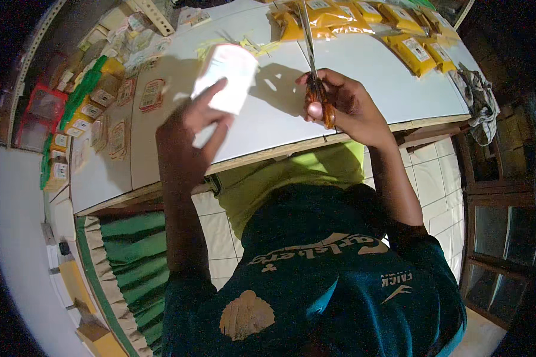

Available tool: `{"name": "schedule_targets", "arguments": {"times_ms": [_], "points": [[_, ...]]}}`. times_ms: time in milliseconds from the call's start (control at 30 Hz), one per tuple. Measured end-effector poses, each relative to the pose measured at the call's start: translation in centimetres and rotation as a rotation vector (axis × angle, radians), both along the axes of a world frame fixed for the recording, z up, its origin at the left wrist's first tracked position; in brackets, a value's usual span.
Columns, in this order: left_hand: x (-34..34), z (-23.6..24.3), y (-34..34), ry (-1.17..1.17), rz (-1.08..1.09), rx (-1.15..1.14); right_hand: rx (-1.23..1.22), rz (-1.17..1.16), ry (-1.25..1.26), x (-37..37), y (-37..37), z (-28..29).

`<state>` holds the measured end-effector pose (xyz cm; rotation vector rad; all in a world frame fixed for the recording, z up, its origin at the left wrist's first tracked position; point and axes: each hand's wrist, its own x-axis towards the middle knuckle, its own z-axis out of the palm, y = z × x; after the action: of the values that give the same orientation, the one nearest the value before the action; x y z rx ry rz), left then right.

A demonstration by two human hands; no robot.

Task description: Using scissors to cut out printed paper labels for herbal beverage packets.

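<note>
Two hands are occupied above a white tabletop (271,130): the left hand (192,124) holds a glare-washed white paper label (229,74) in its fingers, while the right hand (356,110) has its fingers wrapped round brown-handled scissors (317,102), pointing away. Steadying the label by its edge — fingertips clear of the blades — should serve best. Yellowish strips (267,47) and filled yellow pouches (412,55) lie beyond; pale floor tiles (430,175) show below.

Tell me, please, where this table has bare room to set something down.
Bare white tabletop lies between the right hand and the yellow packets, and between the left hand and the flat labels. The back right is crowded with packets, the left edge with green-topped containers.
</note>
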<state>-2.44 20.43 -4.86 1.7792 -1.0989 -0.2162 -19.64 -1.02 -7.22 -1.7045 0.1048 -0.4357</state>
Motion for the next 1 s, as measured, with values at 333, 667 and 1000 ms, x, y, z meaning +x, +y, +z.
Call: {"name": "schedule_targets", "arguments": {"times_ms": [333, 667, 1000], "points": [[-5.5, -8.3, 2.6, 0.045, -0.668, 0.165, 0.02, 0.007, 0.012, 0.2, 0.2, -0.1], [-6.0, -14.3, -1.7, -0.15, -0.697, 0.388, 0.009, -0.015, 0.016, 0.0, 0.2, 0.1], [-4.8, -18.9, -3.4, -0.073, -0.67, 0.381, -0.031, 0.003, -0.011, 0.1, 0.1, -0.1]]}}
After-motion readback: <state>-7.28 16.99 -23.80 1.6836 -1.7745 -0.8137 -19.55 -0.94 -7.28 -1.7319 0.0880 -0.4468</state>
